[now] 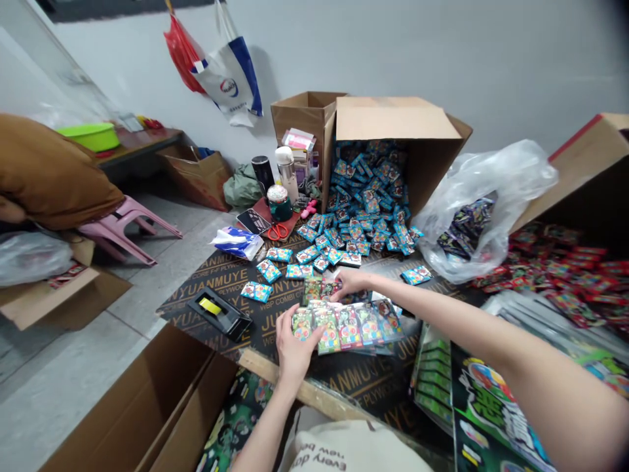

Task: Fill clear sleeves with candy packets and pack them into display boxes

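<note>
Left hand point(295, 347): It is half closed, with the fingers curved over the near end of the row. It seems to hold this end down, but I cannot tell how firm the grip is.

Right hand point(348, 282): It is only a little open, and the fingers lie on top of the stack. I cannot tell if they pinch anything or only touch.

Row point(356, 328): 5 or 6 shiny packs with colorful faces lie overlapped like a fan on the board, just below the right hand.

Stack point(314, 290): A few similar packs sit just beyond the row, under the right fingers.

Handling: The packs overlap evenly, with edges nearly in 1 line. Keeping both hands low and flat on them seems the good way, because shiny wrap can slide easily.

Board point(206, 295): Dark plywood with pale printed letters lies under the row.

Blue packs point(368, 190): Many spill from a tipped carton point(398, 118) onto the board.

Tape dispenser point(219, 313): It lies on the board, left of the row.

Bag point(472, 223): This clear plastic bag holds dark packs.

Red packs point(555, 275): They lie in a heap at the right.
</note>
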`<move>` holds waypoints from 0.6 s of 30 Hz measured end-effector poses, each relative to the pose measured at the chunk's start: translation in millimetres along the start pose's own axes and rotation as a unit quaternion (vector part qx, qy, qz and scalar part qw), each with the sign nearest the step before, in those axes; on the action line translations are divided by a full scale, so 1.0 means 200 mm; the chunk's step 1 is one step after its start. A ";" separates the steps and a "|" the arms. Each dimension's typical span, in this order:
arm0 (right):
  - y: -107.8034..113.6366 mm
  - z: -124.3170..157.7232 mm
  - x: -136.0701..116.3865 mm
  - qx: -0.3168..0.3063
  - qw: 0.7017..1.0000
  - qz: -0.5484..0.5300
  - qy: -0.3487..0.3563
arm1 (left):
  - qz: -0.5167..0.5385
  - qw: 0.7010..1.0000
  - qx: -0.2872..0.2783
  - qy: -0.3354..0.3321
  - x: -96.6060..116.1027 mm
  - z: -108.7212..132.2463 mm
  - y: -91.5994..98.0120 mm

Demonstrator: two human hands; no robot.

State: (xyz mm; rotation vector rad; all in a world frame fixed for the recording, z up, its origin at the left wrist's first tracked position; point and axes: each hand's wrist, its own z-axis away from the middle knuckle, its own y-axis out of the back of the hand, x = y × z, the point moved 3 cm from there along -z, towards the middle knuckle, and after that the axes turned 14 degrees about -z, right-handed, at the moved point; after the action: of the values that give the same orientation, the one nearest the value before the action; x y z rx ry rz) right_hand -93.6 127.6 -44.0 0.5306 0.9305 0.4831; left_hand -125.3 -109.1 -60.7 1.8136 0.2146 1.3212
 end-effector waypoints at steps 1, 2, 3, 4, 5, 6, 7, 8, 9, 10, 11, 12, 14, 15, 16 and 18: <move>0.04 0.02 -0.01 0.015 1.000 -0.009 0.012 | 0.009 1.000 -0.006 -0.001 -0.01 -0.02 0.00; 0.09 0.05 -0.01 0.037 0.999 -0.013 0.022 | 0.019 1.000 -0.013 -0.002 -0.02 -0.03 -0.01; 0.14 0.08 -0.02 0.057 0.997 -0.024 0.036 | 0.029 0.999 -0.020 -0.003 -0.02 -0.05 -0.01; 0.18 0.12 -0.03 0.066 0.995 -0.047 0.057 | 0.038 0.999 -0.023 -0.003 -0.03 -0.07 -0.01; 0.20 0.16 -0.05 0.057 0.992 -0.082 0.083 | 0.045 0.999 -0.025 -0.003 -0.02 -0.09 -0.02; 0.21 0.20 -0.06 0.033 0.986 -0.119 0.109 | 0.048 0.999 -0.025 -0.003 -0.02 -0.10 -0.02; 0.19 0.24 -0.08 0.002 0.980 -0.149 0.130 | 0.050 0.998 -0.026 -0.002 -0.02 -0.12 -0.02; 0.16 0.28 -0.09 -0.024 0.976 -0.163 0.142 | 0.056 0.998 -0.029 0.001 -0.01 -0.13 -0.03; 0.11 0.30 -0.09 -0.038 0.976 -0.158 0.144 | 0.071 0.997 -0.034 0.010 -0.02 -0.14 -0.03; 0.07 0.32 -0.09 -0.034 0.981 -0.136 0.134 | 0.099 0.994 -0.041 0.027 -0.02 -0.13 -0.02; 0.02 0.33 -0.09 -0.017 0.986 -0.112 0.121 | 0.136 0.988 -0.041 0.054 -0.04 -0.12 -0.02; -0.02 0.33 -0.08 0.000 0.989 -0.099 0.110 | 0.179 0.979 -0.030 0.091 -0.06 -0.08 0.00; -0.07 0.32 -0.06 -0.001 0.988 -0.126 0.091 | 0.258 0.950 0.003 0.177 -0.11 0.03 0.04; -0.09 0.31 -0.05 -0.028 0.984 -0.159 0.078 | 0.286 0.932 0.003 0.222 -0.12 0.10 0.06; -0.11 0.30 -0.04 -0.070 0.976 -0.199 0.061 | 0.307 0.914 -0.032 0.262 -0.13 0.17 0.06; -0.15 0.29 -0.02 -0.168 0.945 -0.278 0.013 | 0.338 0.858 -0.201 0.330 -0.08 0.30 0.03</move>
State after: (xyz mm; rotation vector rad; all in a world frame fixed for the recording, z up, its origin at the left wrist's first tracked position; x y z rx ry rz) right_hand -42.6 89.3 -31.5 -0.0598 0.9514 0.1268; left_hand -82.5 -153.7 -71.4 1.0345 -0.3612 2.2656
